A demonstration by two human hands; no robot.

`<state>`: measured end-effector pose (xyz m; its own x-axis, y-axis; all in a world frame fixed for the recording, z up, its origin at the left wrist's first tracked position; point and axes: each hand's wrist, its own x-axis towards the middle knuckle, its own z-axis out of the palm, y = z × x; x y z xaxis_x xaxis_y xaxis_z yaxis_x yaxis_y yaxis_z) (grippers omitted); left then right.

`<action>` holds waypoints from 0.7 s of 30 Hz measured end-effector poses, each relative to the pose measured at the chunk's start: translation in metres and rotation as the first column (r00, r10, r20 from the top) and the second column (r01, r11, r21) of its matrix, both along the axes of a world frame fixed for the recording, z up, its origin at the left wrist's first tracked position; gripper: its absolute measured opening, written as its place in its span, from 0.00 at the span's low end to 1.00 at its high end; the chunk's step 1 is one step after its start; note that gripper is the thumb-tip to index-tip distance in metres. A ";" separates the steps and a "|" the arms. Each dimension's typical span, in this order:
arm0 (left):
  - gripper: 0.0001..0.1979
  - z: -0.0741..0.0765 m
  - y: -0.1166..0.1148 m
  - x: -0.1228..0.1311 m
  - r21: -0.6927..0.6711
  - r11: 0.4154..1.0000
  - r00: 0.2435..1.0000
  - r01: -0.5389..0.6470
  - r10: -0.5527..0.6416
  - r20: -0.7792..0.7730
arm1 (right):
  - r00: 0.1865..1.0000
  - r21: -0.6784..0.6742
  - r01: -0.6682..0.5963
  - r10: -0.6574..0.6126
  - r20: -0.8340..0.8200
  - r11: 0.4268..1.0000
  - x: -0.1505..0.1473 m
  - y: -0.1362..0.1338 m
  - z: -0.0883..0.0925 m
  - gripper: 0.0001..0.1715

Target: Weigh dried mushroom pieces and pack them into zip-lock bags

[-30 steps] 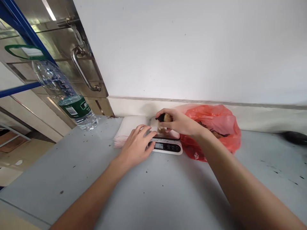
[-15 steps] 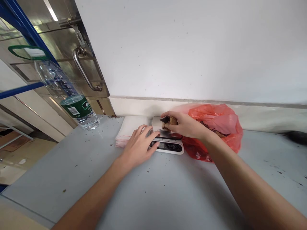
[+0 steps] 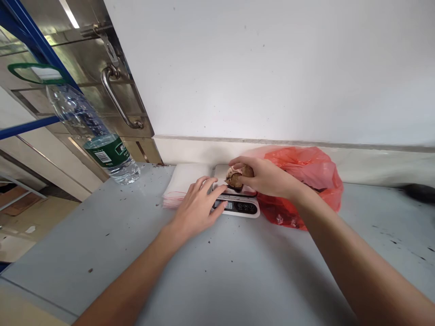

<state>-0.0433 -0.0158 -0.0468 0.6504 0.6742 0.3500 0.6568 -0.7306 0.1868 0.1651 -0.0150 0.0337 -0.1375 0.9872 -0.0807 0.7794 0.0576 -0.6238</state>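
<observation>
right hand (image 3: 268,176) with grip closed on brown pieces (image 3: 238,177), held low over the plate of a small scale (image 3: 243,207), left hand (image 3: 197,208) laid flat with nothing gripped, fingers spread at the scale's left edge, red plastic bag (image 3: 306,172) just behind, all carried by the grey surface (image 3: 238,271)

The scale (image 3: 238,207) sits on the table (image 3: 217,271), close to the wall (image 3: 272,68) behind it. A stack of sheets (image 3: 185,181) lies against its left side and a bag (image 3: 306,181) against its right. Farther left, at the table's back corner, a bottle (image 3: 102,140) stands before a door (image 3: 84,50). The left hand (image 3: 197,208) lies flat at the scale's left front corner. The right hand (image 3: 265,176) holds lumps (image 3: 238,179) over the scale.
</observation>
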 end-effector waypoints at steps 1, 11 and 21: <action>0.16 0.000 0.000 0.000 0.005 1.000 1.000 -0.001 0.001 -0.005 | 0.999 0.016 0.035 -0.035 0.002 0.999 0.001 0.001 -0.001 0.26; 0.18 0.003 0.012 -0.014 0.094 0.992 0.996 -0.080 0.076 0.042 | 0.940 0.077 0.245 -0.256 0.226 0.966 0.003 0.013 -0.005 0.16; 0.19 0.012 0.009 -0.013 0.047 0.993 0.992 -0.112 0.109 0.058 | 0.969 0.025 0.228 -0.230 0.094 0.973 0.012 0.005 0.004 0.12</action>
<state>-0.0567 -0.0065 -0.0350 0.5518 0.7217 0.4180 0.7236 -0.6635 0.1902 0.1775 -0.0096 0.0376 0.1001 0.9926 -0.0686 0.8286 -0.1214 -0.5465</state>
